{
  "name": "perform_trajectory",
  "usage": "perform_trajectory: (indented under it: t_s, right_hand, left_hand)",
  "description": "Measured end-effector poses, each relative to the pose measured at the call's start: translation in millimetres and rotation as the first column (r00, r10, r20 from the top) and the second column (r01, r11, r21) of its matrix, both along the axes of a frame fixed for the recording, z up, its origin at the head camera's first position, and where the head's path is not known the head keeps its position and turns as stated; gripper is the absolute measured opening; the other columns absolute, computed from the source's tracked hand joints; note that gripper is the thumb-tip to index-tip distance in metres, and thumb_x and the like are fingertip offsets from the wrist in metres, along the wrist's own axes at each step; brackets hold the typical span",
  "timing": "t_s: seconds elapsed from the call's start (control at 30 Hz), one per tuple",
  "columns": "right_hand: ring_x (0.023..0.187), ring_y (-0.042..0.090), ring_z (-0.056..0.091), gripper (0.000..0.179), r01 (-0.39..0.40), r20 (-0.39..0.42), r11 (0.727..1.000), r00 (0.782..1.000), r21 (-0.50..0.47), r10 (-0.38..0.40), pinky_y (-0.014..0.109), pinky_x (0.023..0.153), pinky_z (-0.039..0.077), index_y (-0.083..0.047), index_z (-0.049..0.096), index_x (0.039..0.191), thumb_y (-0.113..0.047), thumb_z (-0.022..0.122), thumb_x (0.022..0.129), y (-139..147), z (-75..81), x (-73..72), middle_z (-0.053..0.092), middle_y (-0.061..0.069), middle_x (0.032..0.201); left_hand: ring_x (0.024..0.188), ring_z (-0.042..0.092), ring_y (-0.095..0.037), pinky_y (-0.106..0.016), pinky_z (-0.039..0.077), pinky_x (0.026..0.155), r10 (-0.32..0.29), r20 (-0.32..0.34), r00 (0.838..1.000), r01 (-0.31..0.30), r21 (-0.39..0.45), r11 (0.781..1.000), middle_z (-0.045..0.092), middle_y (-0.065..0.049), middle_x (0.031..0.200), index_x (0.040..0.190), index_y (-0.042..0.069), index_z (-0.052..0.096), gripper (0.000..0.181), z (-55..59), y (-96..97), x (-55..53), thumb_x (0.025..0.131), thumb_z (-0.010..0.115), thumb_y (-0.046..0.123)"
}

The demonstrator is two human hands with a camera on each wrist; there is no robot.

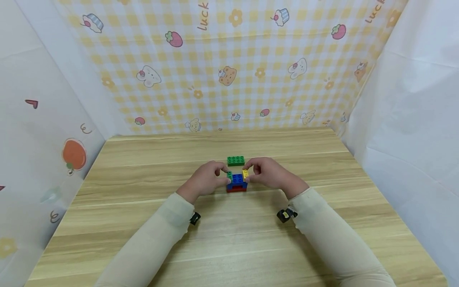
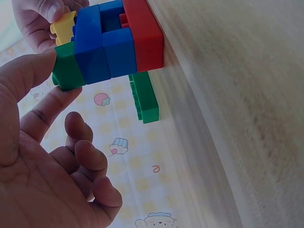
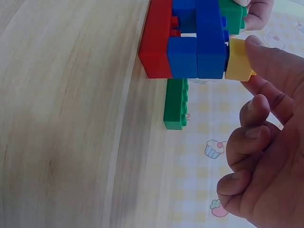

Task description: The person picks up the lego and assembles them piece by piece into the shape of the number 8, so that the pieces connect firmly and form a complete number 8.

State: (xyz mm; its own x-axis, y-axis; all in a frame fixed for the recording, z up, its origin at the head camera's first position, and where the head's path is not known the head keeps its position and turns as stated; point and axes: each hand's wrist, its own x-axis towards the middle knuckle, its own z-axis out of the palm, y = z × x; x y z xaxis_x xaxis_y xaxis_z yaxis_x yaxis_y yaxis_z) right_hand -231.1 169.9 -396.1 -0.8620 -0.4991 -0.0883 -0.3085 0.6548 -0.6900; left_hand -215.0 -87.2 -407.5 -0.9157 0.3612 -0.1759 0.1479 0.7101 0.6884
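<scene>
A small stack of toy building bricks stands on the table. Its base is a red brick, with two short blue bricks set apart on it and a long blue brick bridging them. My left hand pinches a small green brick between thumb and index finger at the stack's top left end. At the top right end, my right hand pinches a small yellow brick; a thin dark gap shows under it in the right wrist view. Blue studs show between the two small bricks.
Just behind the stack lies a long green brick on the wooden table. A yellow checked cloth hangs along the back edge, and white sheets flank both sides. A black wrist device hangs below the right cuff.
</scene>
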Motion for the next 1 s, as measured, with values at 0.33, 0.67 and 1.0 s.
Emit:
perform_trajectory:
  t_s: [0.33,0.67,1.0]
  right_hand:
    - [0.065,0.016,0.046,0.028,-0.011,0.006,1.000,1.000,-0.029,0.011,0.030,0.063,0.041,-0.010,0.073,0.120,-0.019,0.081,0.095,-1.7,-2.4,-0.1,0.052,0.001,0.075]
    - [0.066,0.018,0.047,0.025,-0.008,0.026,0.997,1.000,-0.076,0.010,0.030,0.063,0.042,-0.010,0.071,0.118,-0.016,0.080,0.096,0.1,-6.5,0.5,0.053,0.003,0.077]
    - [0.067,0.017,0.048,0.024,-0.010,0.029,0.994,0.999,-0.112,0.013,0.029,0.062,0.042,-0.009,0.070,0.118,-0.012,0.079,0.096,-0.1,-10.1,0.8,0.054,0.003,0.077]
  left_hand:
    - [0.101,0.055,-0.029,-0.041,0.048,0.080,0.002,-0.002,1.000,-0.002,-0.001,1.000,0.059,-0.010,0.118,0.124,0.020,0.071,0.029,1.1,0.4,0.4,0.099,0.075,0.034]
    - [0.098,0.054,-0.028,-0.040,0.047,0.078,-0.007,-0.010,1.000,0.007,-0.001,1.000,0.059,-0.009,0.116,0.124,0.020,0.071,0.028,1.0,1.2,0.3,0.099,0.075,0.034]
    - [0.097,0.054,-0.027,-0.040,0.046,0.077,-0.011,-0.015,1.000,0.011,0.005,1.000,0.059,-0.011,0.116,0.123,0.019,0.071,0.028,1.3,0.8,0.7,0.099,0.075,0.032]
